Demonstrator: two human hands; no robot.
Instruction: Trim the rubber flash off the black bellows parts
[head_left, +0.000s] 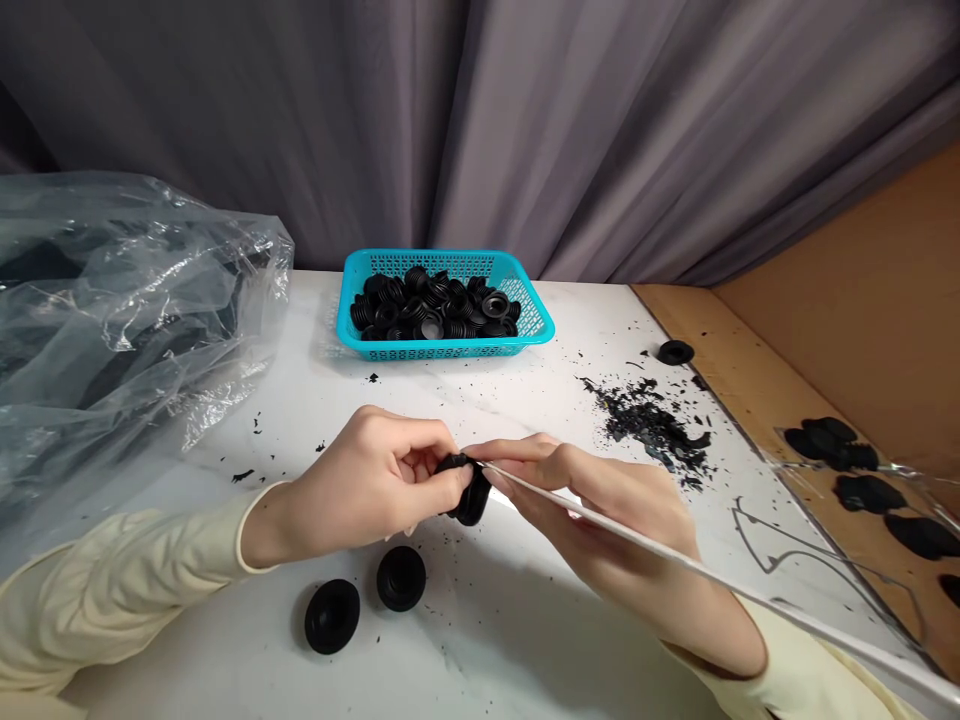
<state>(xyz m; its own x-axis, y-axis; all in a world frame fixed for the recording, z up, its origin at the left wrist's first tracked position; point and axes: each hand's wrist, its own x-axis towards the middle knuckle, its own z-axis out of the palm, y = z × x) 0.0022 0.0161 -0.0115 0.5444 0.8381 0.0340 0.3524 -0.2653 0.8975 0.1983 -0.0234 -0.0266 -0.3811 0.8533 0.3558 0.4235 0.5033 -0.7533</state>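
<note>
My left hand (379, 480) is closed, its thumb and fingers pinching a black ribbed rubber part (472, 500) above the white table. My right hand (600, 500) meets it from the other side, its fingertips pressed together at the part's edge. From that contact point a long thin pale strip (637, 538) runs across the right hand toward the lower right; whether the fingers grip it I cannot tell. Below my left hand, two round black rubber parts (401, 578) lie on the table, each with a hollow centre.
A blue perforated basket (541, 325) full of black rubber parts stands at the back. Clear plastic sheeting (135, 300) covers the left. Black scraps (652, 420) are heaped at right, near a black ring (675, 352). Several black pieces (870, 493) lie on brown cardboard (686, 310).
</note>
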